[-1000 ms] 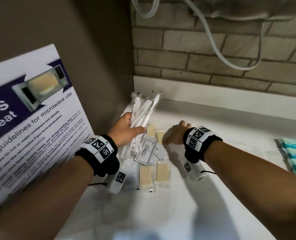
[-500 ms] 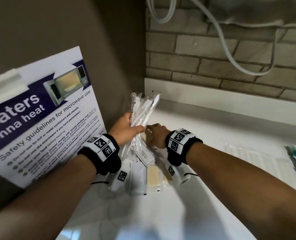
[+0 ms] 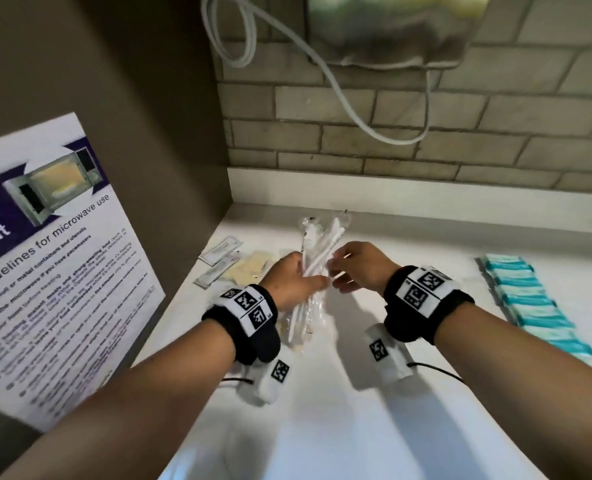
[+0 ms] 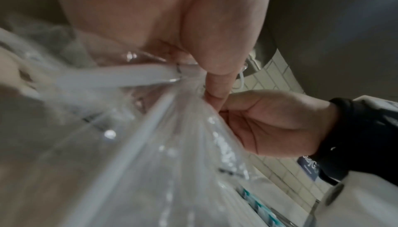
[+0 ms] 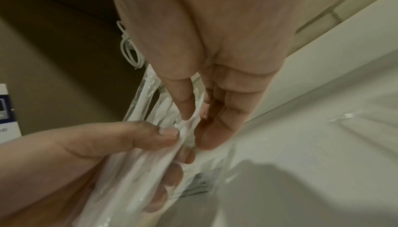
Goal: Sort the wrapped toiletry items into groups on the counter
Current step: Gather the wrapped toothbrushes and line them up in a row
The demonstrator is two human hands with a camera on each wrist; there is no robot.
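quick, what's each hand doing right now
Left hand: grips the bundle of wrapped toothbrushes.
Right hand: pinches the same bundle's wrapping.

A grey brick wall (image 3: pixel 426 109) backs the white desk (image 3: pixel 357 427); a microwave safety poster (image 3: pixel 55 271) leans at left, a white cable (image 3: pixel 343 95) loops overhead.

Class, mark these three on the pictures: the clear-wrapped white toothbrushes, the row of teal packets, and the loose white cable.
Clear-wrapped white toothbrushes (image 3: pixel 317 244): head view, on a white handle above the hands.
Row of teal packets (image 3: pixel 526 303): head view, on a middle packet.
Loose white cable (image 3: pixel 343 95): head view, on the hanging stretch against the bricks.
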